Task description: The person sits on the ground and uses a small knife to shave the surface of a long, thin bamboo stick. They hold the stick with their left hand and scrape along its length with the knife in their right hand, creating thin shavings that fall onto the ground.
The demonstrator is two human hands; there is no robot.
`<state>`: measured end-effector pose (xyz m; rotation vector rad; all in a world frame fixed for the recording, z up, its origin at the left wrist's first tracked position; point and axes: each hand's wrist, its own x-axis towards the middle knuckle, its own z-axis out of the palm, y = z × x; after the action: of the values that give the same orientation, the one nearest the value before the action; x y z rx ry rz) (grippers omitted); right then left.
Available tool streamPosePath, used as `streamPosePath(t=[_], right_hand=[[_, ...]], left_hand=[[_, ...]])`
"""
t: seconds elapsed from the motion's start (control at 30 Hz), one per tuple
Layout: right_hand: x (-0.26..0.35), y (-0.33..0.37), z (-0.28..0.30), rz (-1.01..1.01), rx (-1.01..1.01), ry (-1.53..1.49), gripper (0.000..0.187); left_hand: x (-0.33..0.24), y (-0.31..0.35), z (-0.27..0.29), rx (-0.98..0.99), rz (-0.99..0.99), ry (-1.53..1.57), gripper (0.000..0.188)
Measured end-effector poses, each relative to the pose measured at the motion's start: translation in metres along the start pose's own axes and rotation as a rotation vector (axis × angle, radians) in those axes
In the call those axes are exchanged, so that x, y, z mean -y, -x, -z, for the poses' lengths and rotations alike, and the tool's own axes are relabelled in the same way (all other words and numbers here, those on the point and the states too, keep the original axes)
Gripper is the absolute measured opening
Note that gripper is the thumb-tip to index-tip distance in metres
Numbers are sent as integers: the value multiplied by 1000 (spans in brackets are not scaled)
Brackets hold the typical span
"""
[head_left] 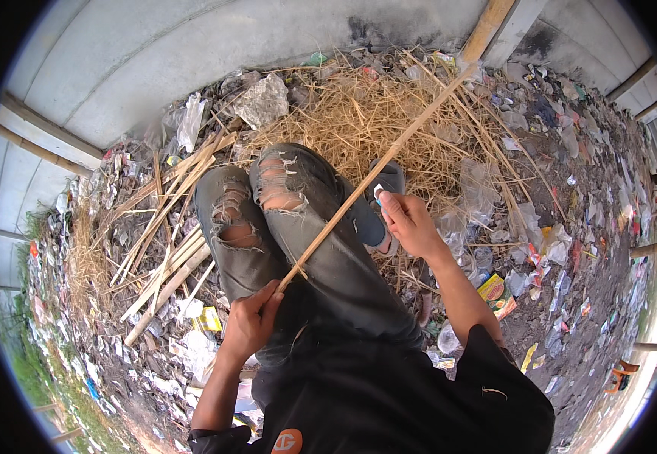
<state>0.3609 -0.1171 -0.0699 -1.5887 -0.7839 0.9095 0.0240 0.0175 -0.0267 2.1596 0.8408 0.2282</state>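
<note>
My left hand (253, 318) is closed round the near end of a long, thin bamboo strip (374, 175). The strip slants across my right leg, up and to the right over the straw. Right of the strip, my right hand (413, 225) is closed on a small blue-and-white object (379, 194); only its tip shows between thumb and fingers, so its kind is unclear. This hand is apart from the strip. My bent legs in torn dark jeans (321, 227) lie under the strip, and a grey sandal (387, 180) shows past the right knee.
Beyond my knees spreads a heap of straw-like shavings (374, 113). Several split bamboo pieces (168, 280) lie to the left. A pale stone (262, 101) sits near the grey wall (192, 60). Plastic litter (563, 250) covers the dirt ground, and a wooden post (487, 30) stands at the back.
</note>
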Motion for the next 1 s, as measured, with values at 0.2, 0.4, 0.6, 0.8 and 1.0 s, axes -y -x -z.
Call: streamPosePath(t=[0.2, 0.4, 0.6, 0.8, 1.0], right_hand=[[12, -16, 18, -38, -240, -208, 43], [0, -37, -22, 1, -177, -386, 29], [-2, -54, 8, 84, -464, -307, 32], [-14, -6, -26, 131, -191, 111, 40], [11, 0, -38, 85, -273, 352, 47]], left_hand=[[-2, -4, -10, -51, -55, -29, 29], [-10, 0, -3, -62, -54, -92, 34], [21, 33, 23, -96, -159, -222, 39], [31, 36, 11, -111, -146, -187, 38], [32, 39, 9, -170, -159, -379, 38]])
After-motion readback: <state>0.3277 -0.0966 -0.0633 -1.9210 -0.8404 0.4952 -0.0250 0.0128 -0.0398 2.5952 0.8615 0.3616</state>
